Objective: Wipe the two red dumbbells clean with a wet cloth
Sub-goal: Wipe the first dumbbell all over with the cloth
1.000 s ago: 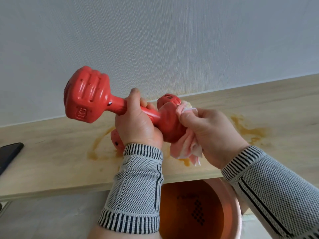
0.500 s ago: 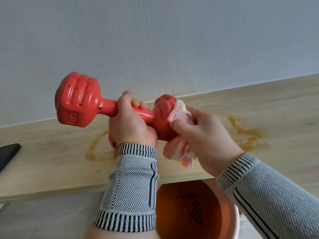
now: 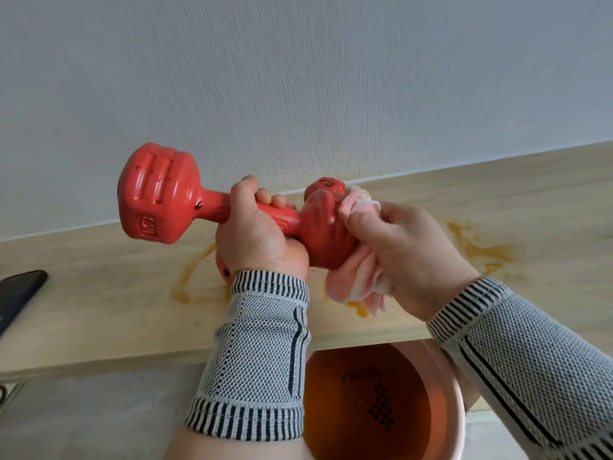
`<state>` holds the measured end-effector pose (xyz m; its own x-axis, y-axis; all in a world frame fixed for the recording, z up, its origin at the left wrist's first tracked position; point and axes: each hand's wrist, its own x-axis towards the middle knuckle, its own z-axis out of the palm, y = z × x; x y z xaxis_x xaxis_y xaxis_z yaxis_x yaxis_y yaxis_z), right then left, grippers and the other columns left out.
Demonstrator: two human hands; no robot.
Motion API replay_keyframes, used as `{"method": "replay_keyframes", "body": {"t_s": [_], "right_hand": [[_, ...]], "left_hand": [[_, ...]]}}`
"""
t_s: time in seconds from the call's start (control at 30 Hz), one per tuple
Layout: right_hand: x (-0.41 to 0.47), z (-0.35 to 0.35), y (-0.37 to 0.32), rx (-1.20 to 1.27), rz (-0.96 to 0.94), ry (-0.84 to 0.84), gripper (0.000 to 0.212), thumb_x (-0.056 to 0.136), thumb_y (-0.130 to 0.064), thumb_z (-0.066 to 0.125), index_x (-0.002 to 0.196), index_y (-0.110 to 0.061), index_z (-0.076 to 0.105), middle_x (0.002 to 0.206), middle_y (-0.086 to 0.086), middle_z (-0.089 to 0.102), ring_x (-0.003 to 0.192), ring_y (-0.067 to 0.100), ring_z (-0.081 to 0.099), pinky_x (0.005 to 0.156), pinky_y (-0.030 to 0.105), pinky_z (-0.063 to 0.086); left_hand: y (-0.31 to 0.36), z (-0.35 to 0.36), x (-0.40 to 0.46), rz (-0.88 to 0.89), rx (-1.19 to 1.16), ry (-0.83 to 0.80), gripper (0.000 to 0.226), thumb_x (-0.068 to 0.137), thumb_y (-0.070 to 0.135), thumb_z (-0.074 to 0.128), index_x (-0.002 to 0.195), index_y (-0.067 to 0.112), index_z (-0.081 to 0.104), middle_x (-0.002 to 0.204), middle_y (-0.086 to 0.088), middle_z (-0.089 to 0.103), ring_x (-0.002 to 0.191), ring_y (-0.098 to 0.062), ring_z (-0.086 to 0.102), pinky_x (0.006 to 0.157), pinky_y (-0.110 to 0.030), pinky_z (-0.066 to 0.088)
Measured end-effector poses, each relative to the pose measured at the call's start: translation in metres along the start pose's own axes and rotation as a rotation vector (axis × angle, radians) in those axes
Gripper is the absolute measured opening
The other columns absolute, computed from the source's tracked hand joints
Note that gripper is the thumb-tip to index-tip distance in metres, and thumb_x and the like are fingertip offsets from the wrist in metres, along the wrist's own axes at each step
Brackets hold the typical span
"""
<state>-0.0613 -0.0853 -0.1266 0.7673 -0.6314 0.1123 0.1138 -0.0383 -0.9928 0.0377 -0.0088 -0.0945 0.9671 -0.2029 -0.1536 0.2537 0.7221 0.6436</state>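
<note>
Head view: red dumbbell (image 3: 212, 207) aloft over stained worktop (image 3: 99, 303), left hand (image 3: 255, 237) wrapped round its handle, right hand (image 3: 408, 257) clutching wet cloth (image 3: 358, 280) against near head; best rotated steadily, cloth pressed into grooves.

Glossy red dumbbell (image 3: 159, 194); pale pink cloth (image 3: 360, 280); light wood desk (image 3: 99, 300) with orange stains; grey sleeves (image 3: 258, 353) with black-and-white striped cuffs.

A glossy red dumbbell (image 3: 172, 197) is being held level above the bench, its right head being covered by a bunched pink cloth (image 3: 356, 280). A second dumbbell (image 3: 326, 185) is lying mostly hidden behind it.
</note>
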Motion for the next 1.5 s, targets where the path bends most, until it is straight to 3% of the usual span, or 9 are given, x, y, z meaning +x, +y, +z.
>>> {"method": "replay_keyframes", "body": {"t_s": [0.13,0.37,0.5,0.67,0.83,1.0,1.2,1.33,1.5], "right_hand": [[-0.005,0.004,0.003,-0.052,-0.036,-0.027,0.021,0.088,-0.012,0.058,0.079,0.006,0.053,0.057,0.022,0.053,0.037,0.016,0.045,0.038,0.020,0.034],[0.003,-0.004,-0.012,0.312,0.295,0.008,0.028,0.084,-0.032,0.065,0.076,-0.005,0.066,0.068,0.010,0.063,0.069,0.025,0.064,0.071,0.041,0.052],[0.000,-0.007,-0.004,0.223,0.134,0.005,0.033,0.073,-0.032,0.064,0.082,-0.001,0.063,0.072,0.013,0.052,0.067,0.025,0.053,0.059,0.035,0.046],[-0.009,-0.001,-0.004,-0.069,-0.095,0.039,0.017,0.090,-0.008,0.056,0.076,0.001,0.055,0.047,0.016,0.060,0.040,0.033,0.055,0.039,0.026,0.039],[-0.009,0.006,-0.005,-0.144,-0.124,0.069,0.025,0.090,-0.011,0.055,0.067,-0.002,0.053,0.048,0.023,0.061,0.033,0.022,0.052,0.035,0.014,0.034],[0.006,-0.001,-0.005,-0.075,0.016,0.205,0.036,0.090,-0.022,0.054,0.060,-0.003,0.058,0.046,0.019,0.054,0.043,0.022,0.050,0.041,0.023,0.038],[-0.005,0.008,0.004,-0.065,-0.015,0.055,0.018,0.087,-0.005,0.054,0.069,-0.002,0.053,0.041,0.003,0.051,0.034,0.023,0.049,0.035,0.030,0.038],[-0.005,0.007,0.004,-0.047,0.005,0.087,0.027,0.088,-0.018,0.058,0.068,0.000,0.055,0.043,0.018,0.054,0.037,0.027,0.051,0.036,0.037,0.039],[0.005,-0.003,-0.001,0.056,0.117,0.163,0.041,0.085,-0.038,0.067,0.066,-0.002,0.068,0.061,0.018,0.066,0.058,0.026,0.064,0.061,0.051,0.056]], "left_hand": [[0.004,-0.002,0.003,-0.013,-0.055,0.007,0.025,0.086,0.009,0.060,0.065,0.017,0.048,0.052,0.007,0.046,0.043,-0.010,0.045,0.052,-0.025,0.042],[0.001,0.000,-0.004,-0.017,-0.048,-0.220,0.025,0.087,0.012,0.052,0.065,0.017,0.044,0.054,0.004,0.042,0.048,-0.013,0.042,0.054,-0.027,0.042],[-0.003,0.005,-0.001,-0.001,0.105,-0.121,0.023,0.092,0.024,0.063,0.074,0.012,0.055,0.067,0.000,0.054,0.063,-0.016,0.057,0.058,-0.028,0.050],[-0.008,0.006,0.003,-0.086,0.020,-0.020,0.013,0.094,0.017,0.063,0.085,0.010,0.058,0.076,-0.001,0.055,0.067,-0.012,0.059,0.056,-0.023,0.053],[-0.012,0.004,-0.001,0.009,0.065,0.023,0.018,0.094,0.014,0.062,0.077,0.010,0.058,0.062,0.005,0.058,0.060,-0.009,0.059,0.053,-0.019,0.050],[-0.014,0.007,-0.012,0.143,0.204,0.006,0.021,0.088,0.008,0.063,0.068,0.009,0.056,0.046,0.008,0.054,0.051,-0.010,0.058,0.052,-0.021,0.049],[-0.009,0.002,-0.004,0.106,0.158,0.036,0.016,0.087,0.007,0.062,0.072,0.011,0.057,0.058,0.004,0.055,0.053,-0.008,0.059,0.055,-0.022,0.049],[-0.006,0.002,-0.005,0.073,0.110,0.010,0.024,0.085,0.004,0.058,0.063,0.011,0.053,0.051,0.004,0.052,0.049,-0.011,0.054,0.052,-0.024,0.047],[-0.012,0.005,-0.015,0.101,0.128,-0.070,0.037,0.081,-0.001,0.052,0.048,0.014,0.046,0.043,0.004,0.045,0.043,-0.013,0.046,0.048,-0.023,0.040]]}}
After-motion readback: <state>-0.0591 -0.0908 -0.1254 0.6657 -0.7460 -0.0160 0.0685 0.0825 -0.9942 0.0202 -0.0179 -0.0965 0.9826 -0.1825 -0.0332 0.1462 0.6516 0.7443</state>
